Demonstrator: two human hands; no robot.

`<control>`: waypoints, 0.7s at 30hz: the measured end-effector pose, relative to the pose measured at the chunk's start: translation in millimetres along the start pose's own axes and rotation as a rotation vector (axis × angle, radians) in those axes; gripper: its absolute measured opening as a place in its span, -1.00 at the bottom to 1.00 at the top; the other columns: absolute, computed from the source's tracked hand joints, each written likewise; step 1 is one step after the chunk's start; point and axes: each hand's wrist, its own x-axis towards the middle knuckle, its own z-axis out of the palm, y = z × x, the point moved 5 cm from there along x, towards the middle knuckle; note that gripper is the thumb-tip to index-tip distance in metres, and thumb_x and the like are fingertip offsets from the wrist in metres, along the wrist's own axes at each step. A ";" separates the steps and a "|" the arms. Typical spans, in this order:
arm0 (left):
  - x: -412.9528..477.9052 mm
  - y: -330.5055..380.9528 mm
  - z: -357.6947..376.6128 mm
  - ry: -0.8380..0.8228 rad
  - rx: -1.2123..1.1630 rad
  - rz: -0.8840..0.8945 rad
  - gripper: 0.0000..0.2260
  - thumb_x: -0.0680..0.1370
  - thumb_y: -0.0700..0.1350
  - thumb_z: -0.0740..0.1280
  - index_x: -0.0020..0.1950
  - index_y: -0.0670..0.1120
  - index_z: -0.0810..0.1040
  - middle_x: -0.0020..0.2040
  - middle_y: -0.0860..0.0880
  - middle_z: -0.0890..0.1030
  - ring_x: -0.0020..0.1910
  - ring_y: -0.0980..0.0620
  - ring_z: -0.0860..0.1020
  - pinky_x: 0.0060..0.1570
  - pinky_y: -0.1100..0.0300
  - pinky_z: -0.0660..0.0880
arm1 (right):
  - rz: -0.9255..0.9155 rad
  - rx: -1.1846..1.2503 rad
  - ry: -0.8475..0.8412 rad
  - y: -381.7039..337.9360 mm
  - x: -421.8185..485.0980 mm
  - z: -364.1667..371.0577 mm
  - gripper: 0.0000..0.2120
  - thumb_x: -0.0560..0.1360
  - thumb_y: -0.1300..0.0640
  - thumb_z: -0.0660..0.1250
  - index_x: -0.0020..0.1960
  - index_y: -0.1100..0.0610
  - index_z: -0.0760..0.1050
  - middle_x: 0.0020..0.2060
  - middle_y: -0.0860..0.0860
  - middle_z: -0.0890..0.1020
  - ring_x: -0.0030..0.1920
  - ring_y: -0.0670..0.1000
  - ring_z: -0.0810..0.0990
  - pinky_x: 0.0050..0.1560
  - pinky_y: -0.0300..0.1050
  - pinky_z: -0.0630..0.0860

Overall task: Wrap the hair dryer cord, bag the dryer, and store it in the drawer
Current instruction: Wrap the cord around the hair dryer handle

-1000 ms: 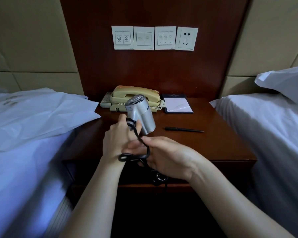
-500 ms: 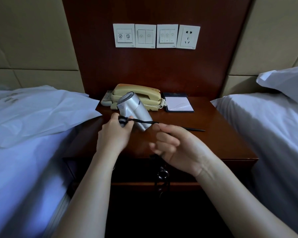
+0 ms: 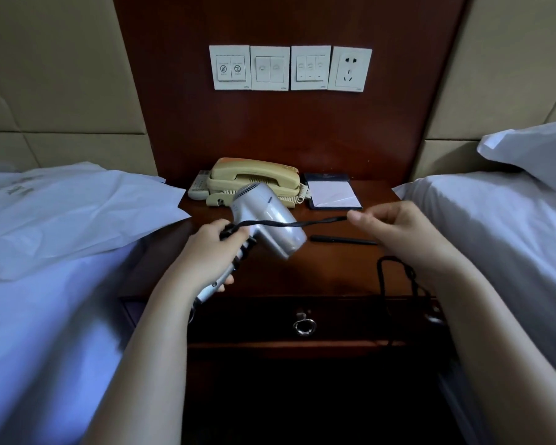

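Over the bench [image 3: 334, 277], toward its front, the hair dryer [image 3: 270, 220] is held with its cord [image 3: 289, 223] stretched taut.
Its barrel runs from the grille at 11 o'clock to the nozzle at 5 o'clock. The handle slants to 7 o'clock inside the left grip [image 3: 206, 252], which is clamped round it. The cord crosses to 3 o'clock, pinched in the right grip [image 3: 398, 236], then droops past the closed drawer [image 3: 254, 319]. A pen [image 3: 344, 240] lies at 3 o'clock, a phone [image 3: 254, 178] at 12 and a white bag [image 3: 77, 213] at 9.

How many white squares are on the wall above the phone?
4, in one row on the wood panel: the left switch plate, second switch plate, third switch plate, and the socket at the right end. None seems hidden.
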 end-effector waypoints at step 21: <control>-24.1 14.8 75.5 -0.848 -0.720 -0.169 -0.57 0.38 0.15 0.16 -0.27 -0.18 0.61 -0.44 -0.16 0.51 -0.67 -0.01 0.38 -0.63 0.35 0.25 | 0.005 -0.184 0.301 59.4 11.6 -34.5 -0.49 0.46 0.02 0.38 -0.52 0.25 0.29 -0.55 0.08 0.26 -0.47 -0.06 0.21 -0.39 -0.14 0.11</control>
